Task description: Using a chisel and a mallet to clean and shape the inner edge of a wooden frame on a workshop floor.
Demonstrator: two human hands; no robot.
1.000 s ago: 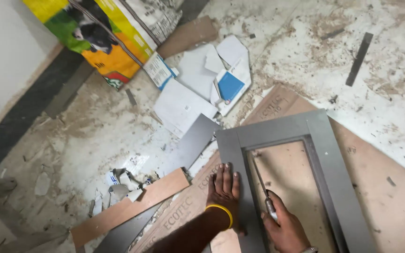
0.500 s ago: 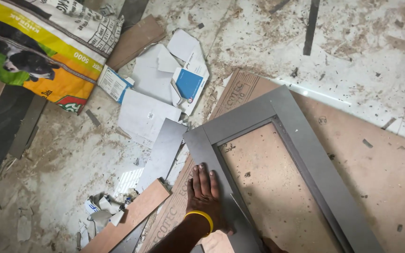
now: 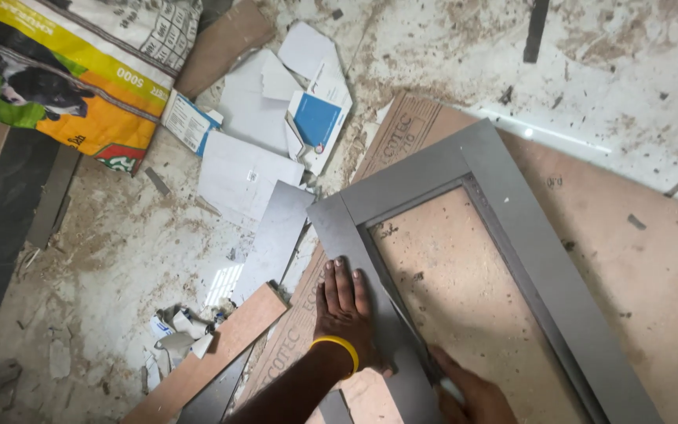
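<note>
**Grey frame pinned flat on a brown board**

Grey laminate covers the rectangular frame [image 3: 464, 169], which lies flat on a brown board [image 3: 653, 259] on the floor [image 3: 614, 71]. Only the frame's left rail, top rail and right rail show; its lower end runs out of the picture. The brown board shows through the frame's opening and on its far side.

The left hand [image 3: 344, 310] lies open, palm down, fingers spread and pointing up the left rail, pressing on the grey surface. A yellow band [image 3: 337, 345] circles its wrist. The right hand [image 3: 472, 396] sits at the bottom edge, just inside the left rail, curled around a slim tool [image 3: 410, 330] whose thin blade lies along the rail's inner edge. The tool's handle is mostly hidden in the grip, so its kind cannot be told.

Left of the frame, a loose grey laminate sheet [image 3: 276, 235] lies partly under the frame's corner. Below it, a brown strip of board [image 3: 213, 353] lies slanted, near the left forearm. Torn white papers and a small box with a blue panel [image 3: 315, 118] are scattered above the sheet. A yellow and green woven sack [image 3: 64, 71] lies in the upper left corner. The floor is pale, dusty and littered with scraps, with a dark strip [image 3: 535, 31] near the top edge.
</note>
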